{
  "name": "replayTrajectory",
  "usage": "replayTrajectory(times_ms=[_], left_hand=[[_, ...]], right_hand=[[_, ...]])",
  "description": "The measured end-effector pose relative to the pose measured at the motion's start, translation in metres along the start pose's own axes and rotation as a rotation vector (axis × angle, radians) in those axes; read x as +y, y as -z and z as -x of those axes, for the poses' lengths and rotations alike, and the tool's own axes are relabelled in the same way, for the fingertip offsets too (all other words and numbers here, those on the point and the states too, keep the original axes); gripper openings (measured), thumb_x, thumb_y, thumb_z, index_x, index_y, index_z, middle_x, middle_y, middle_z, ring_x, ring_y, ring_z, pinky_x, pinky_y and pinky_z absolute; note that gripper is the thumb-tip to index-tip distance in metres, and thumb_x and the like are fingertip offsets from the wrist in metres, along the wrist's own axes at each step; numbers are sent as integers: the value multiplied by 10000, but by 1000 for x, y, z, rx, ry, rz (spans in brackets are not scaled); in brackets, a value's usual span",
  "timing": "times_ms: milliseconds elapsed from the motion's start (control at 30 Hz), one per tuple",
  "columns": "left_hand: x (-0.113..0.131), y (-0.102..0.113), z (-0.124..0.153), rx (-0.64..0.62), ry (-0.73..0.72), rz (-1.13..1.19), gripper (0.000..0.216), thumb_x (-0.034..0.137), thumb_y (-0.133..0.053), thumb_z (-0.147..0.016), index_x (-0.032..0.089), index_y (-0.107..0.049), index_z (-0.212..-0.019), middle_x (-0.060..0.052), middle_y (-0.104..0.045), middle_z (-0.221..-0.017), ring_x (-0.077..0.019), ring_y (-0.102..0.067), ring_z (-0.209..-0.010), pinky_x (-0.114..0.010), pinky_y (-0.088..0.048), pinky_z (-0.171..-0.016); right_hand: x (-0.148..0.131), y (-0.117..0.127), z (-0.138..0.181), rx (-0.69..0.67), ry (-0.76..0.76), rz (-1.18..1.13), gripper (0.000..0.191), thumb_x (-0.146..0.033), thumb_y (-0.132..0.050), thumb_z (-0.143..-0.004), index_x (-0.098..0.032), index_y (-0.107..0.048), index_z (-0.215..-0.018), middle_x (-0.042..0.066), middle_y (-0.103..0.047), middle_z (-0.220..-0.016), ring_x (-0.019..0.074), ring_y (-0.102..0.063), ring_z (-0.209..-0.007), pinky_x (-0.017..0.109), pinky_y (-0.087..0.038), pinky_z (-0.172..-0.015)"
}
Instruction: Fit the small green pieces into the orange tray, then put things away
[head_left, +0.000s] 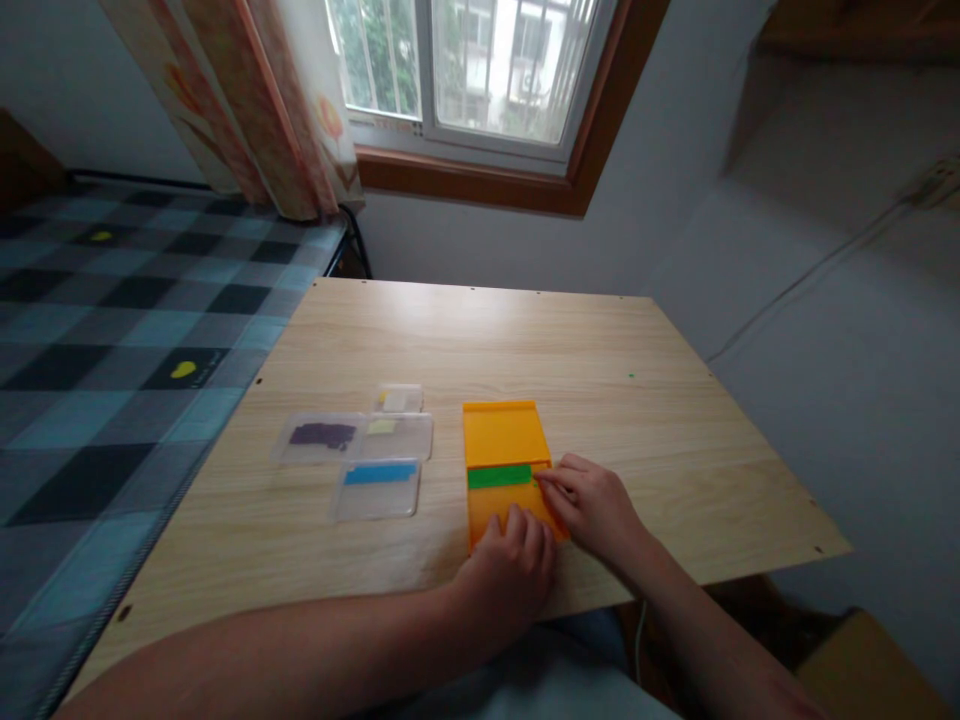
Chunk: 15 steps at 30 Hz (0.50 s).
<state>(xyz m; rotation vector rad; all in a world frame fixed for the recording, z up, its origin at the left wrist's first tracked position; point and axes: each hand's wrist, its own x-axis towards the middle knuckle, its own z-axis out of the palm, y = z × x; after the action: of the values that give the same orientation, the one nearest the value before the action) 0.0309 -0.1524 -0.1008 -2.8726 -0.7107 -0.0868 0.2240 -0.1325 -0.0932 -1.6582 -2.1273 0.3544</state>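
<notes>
An open orange hinged case [504, 432] lies flat on the table in front of me, with its lid folded back. A strip of green pieces [498, 477] runs across the case just below the hinge. My left hand [517, 560] lies over the near edge of the case, its fingers curled against it. At the right end of the green strip, my right hand [592, 500] has thumb and forefinger pinched together. Tiny green bits show beside those fingertips; whatever is between them is too small to make out.
Left of the case are clear plastic boxes holding blue pieces [381, 473], dark purple pieces [322, 435] and pale yellow pieces [381, 427]. Behind them sits a small clear box [399, 398]. A green speck [631, 376] lies on the wooden table [487, 340]. A checkered bed [150, 340] adjoins the left side.
</notes>
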Motion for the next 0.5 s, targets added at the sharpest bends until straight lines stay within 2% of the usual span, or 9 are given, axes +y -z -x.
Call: replayTrajectory(times_ms=[167,500], left_hand=[[0,1,0,9,8,-6,368,289,-497,-1028,30,-678,-1218,-218,-690,-1102,-343,-665,-994,-441,-567,-722],[1,-1,0,-14,6,19,388,274,-472,-1043,28,-659,-1278,-235,-692,-1152,-358,-658,-1070,-466,-568,-777]], right_hand=[[0,1,0,-5,-5,8,232,-201,-571,-975,-221,-796,-1025,43,-694,-840,162,-654,-748,263,-469,-681],[-1,-4,0,-22,-2,23,220,-190,-577,-960,-233,-792,-974,36,-678,-822,172,-653,-766,263,-463,-689]])
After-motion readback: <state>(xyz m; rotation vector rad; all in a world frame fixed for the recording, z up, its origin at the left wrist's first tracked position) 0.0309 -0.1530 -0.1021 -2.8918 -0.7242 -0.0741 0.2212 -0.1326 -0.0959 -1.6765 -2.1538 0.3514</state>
